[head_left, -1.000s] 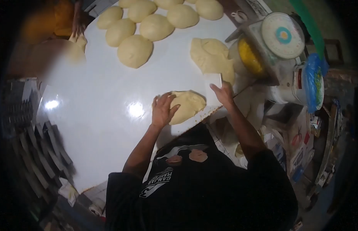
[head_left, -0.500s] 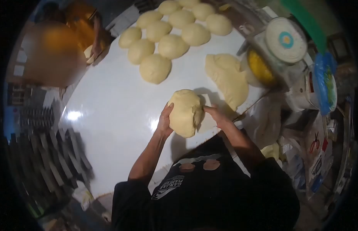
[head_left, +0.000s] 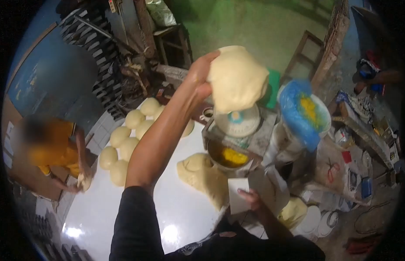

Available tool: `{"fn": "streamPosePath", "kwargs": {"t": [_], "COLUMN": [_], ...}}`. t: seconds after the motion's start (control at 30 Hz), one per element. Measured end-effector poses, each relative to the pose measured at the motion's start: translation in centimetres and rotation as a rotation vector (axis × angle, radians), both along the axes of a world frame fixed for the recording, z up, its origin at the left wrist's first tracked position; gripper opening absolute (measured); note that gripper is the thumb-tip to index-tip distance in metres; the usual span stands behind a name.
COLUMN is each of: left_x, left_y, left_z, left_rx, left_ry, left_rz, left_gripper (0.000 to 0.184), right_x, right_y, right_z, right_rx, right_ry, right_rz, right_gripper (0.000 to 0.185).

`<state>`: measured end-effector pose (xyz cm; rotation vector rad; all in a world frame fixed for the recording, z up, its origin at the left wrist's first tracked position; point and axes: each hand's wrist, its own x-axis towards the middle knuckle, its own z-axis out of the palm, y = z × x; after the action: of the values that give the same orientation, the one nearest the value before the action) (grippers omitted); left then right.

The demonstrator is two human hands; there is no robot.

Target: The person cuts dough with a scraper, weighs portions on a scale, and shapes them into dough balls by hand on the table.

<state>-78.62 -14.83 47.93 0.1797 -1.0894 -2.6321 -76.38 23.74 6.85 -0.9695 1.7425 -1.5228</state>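
Note:
My left hand (head_left: 201,77) is raised, its fingers wrapped around the edge of a big pale-yellow dough piece (head_left: 239,80). That dough hangs in front of the round white scale plate (head_left: 241,127); whether the two touch I cannot tell. Lower down, my right hand (head_left: 253,199) grips a flat white dough scraper (head_left: 237,191) by its side. Left of the scraper, an irregular slab of dough (head_left: 204,180) lies on the white table (head_left: 180,237). Several rounded dough balls (head_left: 120,136) sit in rows at the far left, partly behind my left arm.
A bowl of yellow filling (head_left: 233,157) stands beside the scale. Farther right is a bucket covered with blue plastic (head_left: 294,117). At the left table edge a person in orange (head_left: 58,152) handles dough. Red scissors (head_left: 331,170) lie on the right.
My left hand has lifted the dough from over the table, up and forward to the scale. My right hand has let go of the dough, keeping the scraper. The view has tilted up.

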Motion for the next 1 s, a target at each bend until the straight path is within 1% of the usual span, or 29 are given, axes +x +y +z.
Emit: {"fn": "streamPosePath", "kwargs": {"t": [0.03, 0.07, 0.1, 0.13, 0.17, 0.2, 0.23, 0.27, 0.3, 0.33, 0.37, 0.4, 0.43, 0.47, 0.5, 0.53, 0.57, 0.6, 0.63, 0.67, 0.7, 0.73, 0.77, 0.8, 0.83, 0.87, 0.9, 0.93, 1.0], "left_x": [-3.3, -6.0, -8.6, -10.8, -13.3, -15.9, -17.4, -18.2, -18.9, -16.3, -13.6, -10.7, -9.0, -7.3, -5.1, -2.3, 2.9, 6.7, 11.0, 16.8, 22.6, 29.2, 37.0, 44.6, 48.1, 52.1, 54.1, 55.3, 56.0], "left_y": [-1.1, -1.6, -2.1, -2.7, -4.0, -5.6, -6.3, -7.1, -8.4, -7.0, -5.4, -3.7, -3.4, -4.3, -5.4, -6.2, -3.5, -3.3, -2.2, 0.0, 2.1, 6.1, 10.9, 17.1, 24.1, 28.0, 30.9, 33.5, 36.0], "left_z": [-0.3, -0.6, -1.2, -2.1, -4.5, -7.6, -9.2, -8.8, -7.9, -6.1, -4.2, -2.1, -2.2, -2.0, -1.9, -3.8, -5.1, -9.7, -15.3, -21.0, -30.5, -36.7, -45.4, -51.3, -46.1, -47.1, -47.1, -47.1, -47.4], "left_rx": [-0.002, -0.01, -0.034, -0.057, -0.057, -0.322, -0.582, -0.574, -1.132, -1.421, -1.734, -2.004, -2.035, -1.701, -1.368, -1.291, -1.17, -1.266, -1.244, -1.35, -1.461, -1.65, -1.729, -1.756, -1.716, -1.652, -1.532, -1.401, -1.388], "left_ry": [0.028, 0.047, 0.001, -0.045, -0.028, -0.156, -0.29, -0.288, -0.314, -0.401, -0.525, -0.656, -0.639, -0.504, -0.373, -0.212, -0.156, -0.075, -0.155, -0.511, -0.496, -0.624, -0.858, -0.966, -1.179, -1.23, -1.278, -1.329, -1.352], "left_rz": [-0.039, -0.046, -0.016, 0.014, 0.008, 0.09, 0.176, 0.175, 0.218, 0.29, 0.379, 0.478, 0.801, 0.904, 0.98, 1.14, 1.076, 1.118, 1.059, 0.882, 0.879, 0.752, 0.579, 0.433, 0.253, 0.225, 0.266, 0.303, 0.312], "left_gripper": [0.041, 0.041, 0.042, 0.043, 0.043, 0.052, 0.062, 0.062, 0.073, 0.081, 0.089, 0.097, 0.095, 0.091, 0.086, 0.074, 0.064, 0.057, 0.055, 0.056, 0.06, 0.066, 0.072, 0.074, 0.073, 0.073, 0.072, 0.072, 0.072], "right_x": [-0.2, -0.1, 0.1, 0.2, -0.3, -0.4, -0.6, -0.6, -0.5, 0.0, 0.5, 0.7, 0.7, 1.1, 1.7, 2.2, 2.6, 2.9, 3.7, 4.6, 6.0, 7.1, 7.8, 8.7, 9.7, 11.1, 12.0, 12.8, 14.2], "right_y": [1.0, 0.6, 0.0, -1.1, -1.3, -0.9, -0.8, -1.2, -1.1, -1.5, -1.5, -1.5, -1.4, -1.3, -1.4, -1.5, -1.5, -1.4, -1.3, -1.2, -1.6, -1.8, -1.6, -1.3, -1.1, -1.0, -0.9, -0.6, -0.9], "right_z": [-1.4, -0.7, 0.6, 2.2, 0.3, -2.6, -2.8, -1.0, 1.2, 3.8, 3.8, 3.2, 3.1, 3.8, 4.5, 5.1, 4.8, 3.9, 3.7, 3.4, 3.4, 3.5, 4.4, 4.8, 5.1, 5.2, 5.0, 4.7, 4.2], "right_rx": [-0.018, 0.145, 0.31, 0.459, 0.455, 0.345, 0.297, 0.247, 0.319, 0.391, 0.408, 0.48, 0.548, 0.561, 0.454, 0.34, 0.342, 0.36, 0.37, 0.377, 0.329, 0.283, 0.382, 0.389, 0.329, 0.267, 0.279, 0.345, 0.459], "right_ry": [-0.062, -0.404, -0.738, -0.595, -0.58, -0.362, -0.254, -0.146, -0.301, -0.467, -0.491, -0.541, -0.583, -0.598, -0.683, -0.763, -0.779, -0.574, -0.472, -0.369, -0.4, -0.428, -0.386, -0.376, -0.338, -0.305, -0.3, -0.287, -0.263], "right_rz": [-0.005, -0.018, -0.098, -0.119, -0.128, -0.069, -0.035, -0.008, -0.024, -0.041, -0.04, -0.051, -0.06, -0.055, -0.008, 0.036, 0.033, 0.123, 0.166, 0.204, 0.224, 0.241, 0.291, 0.28, 0.323, 0.364, 0.352, 0.385, 0.454], "right_gripper": [0.032, 0.034, 0.036, 0.038, 0.038, 0.039, 0.039, 0.039, 0.04, 0.04, 0.04, 0.039, 0.038, 0.038, 0.036, 0.034, 0.034, 0.04, 0.042, 0.045, 0.042, 0.04, 0.04, 0.04, 0.044, 0.048, 0.048, 0.05, 0.056]}}
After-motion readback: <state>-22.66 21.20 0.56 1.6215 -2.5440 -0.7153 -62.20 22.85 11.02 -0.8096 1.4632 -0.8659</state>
